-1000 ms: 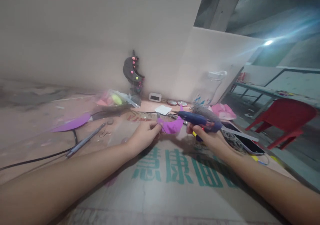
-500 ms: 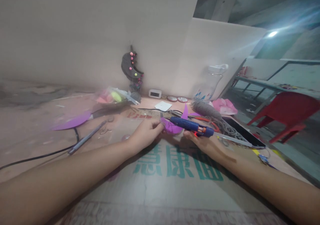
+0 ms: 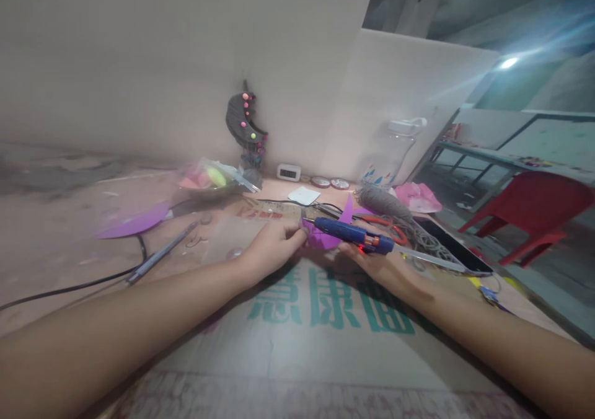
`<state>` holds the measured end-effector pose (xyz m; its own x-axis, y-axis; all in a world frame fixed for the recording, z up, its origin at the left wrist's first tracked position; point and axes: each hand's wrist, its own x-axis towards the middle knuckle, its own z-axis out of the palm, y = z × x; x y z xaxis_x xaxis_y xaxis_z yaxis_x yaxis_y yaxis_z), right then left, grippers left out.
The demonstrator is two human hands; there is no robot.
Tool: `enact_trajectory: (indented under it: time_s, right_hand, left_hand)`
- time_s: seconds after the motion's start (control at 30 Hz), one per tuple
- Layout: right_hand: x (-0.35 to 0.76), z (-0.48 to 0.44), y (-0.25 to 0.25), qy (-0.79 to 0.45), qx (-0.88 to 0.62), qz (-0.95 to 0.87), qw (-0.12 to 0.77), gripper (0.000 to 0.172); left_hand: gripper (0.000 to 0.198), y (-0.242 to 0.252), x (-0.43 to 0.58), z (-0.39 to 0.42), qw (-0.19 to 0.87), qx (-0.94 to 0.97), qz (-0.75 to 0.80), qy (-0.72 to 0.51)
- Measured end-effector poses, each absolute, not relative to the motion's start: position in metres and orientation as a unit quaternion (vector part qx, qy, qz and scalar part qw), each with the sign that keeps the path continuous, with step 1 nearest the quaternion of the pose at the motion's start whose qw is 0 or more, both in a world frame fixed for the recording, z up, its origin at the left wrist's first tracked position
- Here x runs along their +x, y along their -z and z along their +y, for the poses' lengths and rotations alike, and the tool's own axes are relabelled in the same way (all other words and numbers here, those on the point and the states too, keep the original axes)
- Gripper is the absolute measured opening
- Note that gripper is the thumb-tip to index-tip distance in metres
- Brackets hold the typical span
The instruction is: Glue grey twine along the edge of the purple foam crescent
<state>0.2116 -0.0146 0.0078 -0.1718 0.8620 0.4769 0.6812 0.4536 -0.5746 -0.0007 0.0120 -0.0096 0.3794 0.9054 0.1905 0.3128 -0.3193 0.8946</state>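
Note:
A purple crescent-shaped piece (image 3: 324, 240) is pinched at its left end by my left hand (image 3: 277, 243), thumb and fingers together. My right hand (image 3: 372, 263) grips a blue hot glue gun (image 3: 346, 230) from below, its red light lit. The nozzle points left, close to my left fingertips and over the purple piece; whether it touches cannot be made out. A clear glue stick (image 3: 430, 256) sticks out of the gun's back end. Part of the purple piece is hidden behind the gun. Under both hands lies a cardboard sheet (image 3: 288, 357) with green printed characters.
Against the wall hangs a dark crescent ornament (image 3: 239, 120) with coloured beads. Along the back are a bowl of coloured pieces (image 3: 207, 180), a small digital clock (image 3: 289, 172) and a clear bottle (image 3: 388, 155). Grey yarn (image 3: 383, 202) and a phone (image 3: 450, 245) lie right; a pen (image 3: 162, 255) lies left.
The glue gun has shifted slightly left, bringing its nozzle nearer my left fingertips. My left hand still pinches the purple piece, and the view has tilted a little.

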Motion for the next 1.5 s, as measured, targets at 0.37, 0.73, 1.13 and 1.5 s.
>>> enact_trajectory:
  time_s: [0.37, 0.73, 1.13, 1.5]
  right_hand:
    - [0.209, -0.015, -0.011, -0.095, -0.515, -0.758, 0.389, 0.032]
    - [0.204, -0.018, -0.015, -0.112, -0.510, -0.754, 0.400, 0.032]
    - [0.204, -0.018, -0.016, -0.125, -0.518, -0.746, 0.400, 0.036]
    - [0.206, -0.017, -0.013, -0.104, -0.522, -0.742, 0.407, 0.033]
  left_hand:
    - [0.033, 0.013, -0.002, 0.013, 0.389, 0.743, 0.402, -0.366]
    - [0.032, 0.013, -0.002, 0.013, 0.380, 0.750, 0.398, -0.366]
    - [0.032, 0.011, -0.002, 0.011, 0.389, 0.745, 0.405, -0.361]
    - [0.032, 0.010, -0.001, 0.012, 0.379, 0.750, 0.400, -0.367]
